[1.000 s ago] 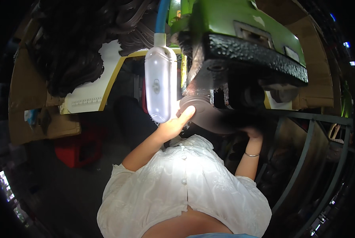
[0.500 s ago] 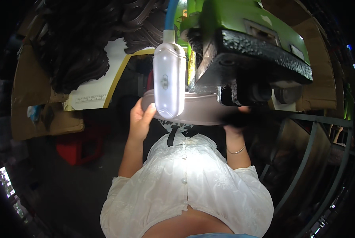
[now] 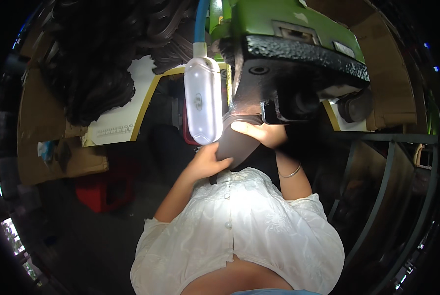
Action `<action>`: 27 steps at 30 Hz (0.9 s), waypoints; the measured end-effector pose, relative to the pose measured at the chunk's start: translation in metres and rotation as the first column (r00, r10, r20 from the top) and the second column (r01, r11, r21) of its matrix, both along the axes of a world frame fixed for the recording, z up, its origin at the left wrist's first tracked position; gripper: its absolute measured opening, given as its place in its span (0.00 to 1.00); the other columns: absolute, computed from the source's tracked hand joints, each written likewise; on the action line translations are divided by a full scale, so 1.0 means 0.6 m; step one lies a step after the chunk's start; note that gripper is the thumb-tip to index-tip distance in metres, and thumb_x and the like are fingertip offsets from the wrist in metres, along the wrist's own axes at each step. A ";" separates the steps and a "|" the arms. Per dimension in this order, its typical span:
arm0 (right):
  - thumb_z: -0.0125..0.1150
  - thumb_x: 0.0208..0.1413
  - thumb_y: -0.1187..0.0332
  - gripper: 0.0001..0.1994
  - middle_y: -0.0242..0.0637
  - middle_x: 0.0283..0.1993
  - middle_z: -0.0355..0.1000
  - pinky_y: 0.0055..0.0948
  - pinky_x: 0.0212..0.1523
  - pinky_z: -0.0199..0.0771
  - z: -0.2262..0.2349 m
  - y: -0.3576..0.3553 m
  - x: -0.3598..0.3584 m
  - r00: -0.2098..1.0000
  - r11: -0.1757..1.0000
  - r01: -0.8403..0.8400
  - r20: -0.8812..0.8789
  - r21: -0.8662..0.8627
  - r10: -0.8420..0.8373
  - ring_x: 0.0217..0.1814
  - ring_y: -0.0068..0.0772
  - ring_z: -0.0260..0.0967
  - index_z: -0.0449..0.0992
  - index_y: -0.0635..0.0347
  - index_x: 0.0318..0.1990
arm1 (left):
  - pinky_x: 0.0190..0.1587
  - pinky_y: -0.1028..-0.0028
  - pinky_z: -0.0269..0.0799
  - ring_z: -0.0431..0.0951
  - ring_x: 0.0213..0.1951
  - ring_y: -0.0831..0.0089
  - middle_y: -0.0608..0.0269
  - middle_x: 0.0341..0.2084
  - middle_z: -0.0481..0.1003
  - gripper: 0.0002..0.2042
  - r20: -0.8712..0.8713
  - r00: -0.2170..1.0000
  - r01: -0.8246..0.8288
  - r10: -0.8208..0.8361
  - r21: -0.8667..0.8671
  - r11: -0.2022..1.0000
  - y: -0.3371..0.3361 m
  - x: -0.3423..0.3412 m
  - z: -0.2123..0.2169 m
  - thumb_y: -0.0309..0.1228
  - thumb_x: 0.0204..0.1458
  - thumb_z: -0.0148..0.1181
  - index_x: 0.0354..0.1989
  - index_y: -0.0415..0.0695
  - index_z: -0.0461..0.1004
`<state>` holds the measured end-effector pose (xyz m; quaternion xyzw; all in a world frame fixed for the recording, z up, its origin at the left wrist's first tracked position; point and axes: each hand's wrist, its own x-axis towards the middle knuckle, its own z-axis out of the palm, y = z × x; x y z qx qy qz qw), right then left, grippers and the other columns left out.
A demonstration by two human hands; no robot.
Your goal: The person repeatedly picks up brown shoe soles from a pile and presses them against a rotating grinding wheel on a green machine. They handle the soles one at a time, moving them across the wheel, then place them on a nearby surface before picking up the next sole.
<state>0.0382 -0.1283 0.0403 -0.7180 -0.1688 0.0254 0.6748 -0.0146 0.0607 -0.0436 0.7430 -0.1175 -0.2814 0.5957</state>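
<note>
A grey-brown, flat piece that looks like a shoe sole [image 3: 238, 146] is tilted beneath the head of a green and black machine [image 3: 298, 24]. Its upper end touches or nearly touches the machine's underside; the exact contact is hidden. My left hand [image 3: 206, 162] is closed on the sole's lower left edge, thumb on the near side. Higher up, my right hand [image 3: 268, 133] grips the sole's right side, its thumb laid across the surface. Some right fingers disappear behind the sole and into shadow. A lit white lamp [image 3: 203, 101] hangs just left of the sole.
Dark, curved rubbery pieces [image 3: 92, 69] are heaped on the white, yellow-edged table [image 3: 144, 105] at the left. Cardboard [image 3: 70, 164] flanks it. Another dark piece [image 3: 355, 108] lies right of the machine. A red stool [image 3: 104, 191] stands lower left; a metal rack [image 3: 384, 172] is at right.
The sole has turned from lying crosswise to a steep slant. My left hand has moved right and down, and my right hand left and up, closer together. The view has shifted slightly.
</note>
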 end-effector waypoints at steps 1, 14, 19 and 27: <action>0.66 0.39 0.74 0.10 0.33 0.34 0.74 0.23 0.41 0.68 -0.001 0.000 0.004 1.000 1.000 -0.004 -0.025 0.023 0.004 0.36 0.22 0.69 0.75 0.64 0.32 | 0.40 0.77 0.67 0.72 0.36 0.78 0.63 0.32 0.74 0.13 0.108 0.987 -0.110 0.117 -0.065 0.992 -0.027 0.002 0.006 0.29 0.45 0.60 0.39 0.37 0.72; 0.64 0.39 0.73 0.15 0.36 0.33 0.73 0.23 0.41 0.66 -0.178 -0.168 -0.138 0.745 0.984 -0.135 -0.644 0.115 0.177 0.35 0.26 0.69 0.74 0.70 0.37 | 0.38 0.80 0.65 0.69 0.34 0.82 0.64 0.33 0.73 0.10 0.079 0.830 -0.484 0.552 -0.392 0.783 -0.069 0.033 0.075 0.24 0.51 0.53 0.42 0.35 0.71; 0.59 0.37 0.78 0.14 0.40 0.36 0.74 0.24 0.42 0.69 -0.144 -0.236 -0.108 0.901 0.875 0.277 -0.423 0.396 -0.094 0.36 0.28 0.71 0.74 0.68 0.37 | 0.43 0.81 0.64 0.68 0.39 0.81 0.63 0.39 0.69 0.13 0.135 0.836 -0.447 0.531 -0.393 0.804 -0.039 0.010 0.049 0.23 0.53 0.48 0.47 0.34 0.63; 0.60 0.38 0.77 0.17 0.42 0.36 0.73 0.23 0.40 0.70 -0.068 -0.123 -0.032 0.938 0.861 0.288 -0.304 0.420 -0.167 0.36 0.27 0.71 0.72 0.71 0.40 | 0.40 0.81 0.65 0.68 0.37 0.81 0.62 0.37 0.69 0.12 0.144 0.778 -0.539 0.611 -0.345 0.768 0.031 -0.019 0.029 0.23 0.55 0.43 0.48 0.34 0.59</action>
